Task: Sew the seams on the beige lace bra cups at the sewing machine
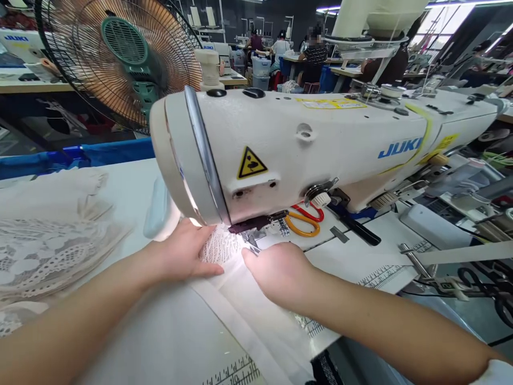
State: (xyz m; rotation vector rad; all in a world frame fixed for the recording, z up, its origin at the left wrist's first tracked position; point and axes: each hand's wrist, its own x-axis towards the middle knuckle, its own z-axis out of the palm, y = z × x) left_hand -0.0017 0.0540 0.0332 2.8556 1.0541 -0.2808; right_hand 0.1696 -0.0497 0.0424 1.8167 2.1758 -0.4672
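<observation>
White fabric [256, 321] with a lace part [224, 243] lies under the needle area of a white sewing machine [280, 144]. My left hand [186, 251] rests flat on the lace, left of the presser foot [253, 240], thumb spread from the fingers. Close on the foot's right side, my right hand [276, 267] is curled with its thumb on the white fabric; its other fingers are mostly hidden. The fabric hangs toward me over the table's front edge. A lamp brightens the cloth around the foot.
Lace pieces [52, 240] lie at left. Behind the needle area are orange-handled scissors [302, 224], a red handle [316, 213] and a black-handled tool [356, 224]. A large fan [128, 59] stands behind. Black scissors [491, 291] hang at right. People sit further back.
</observation>
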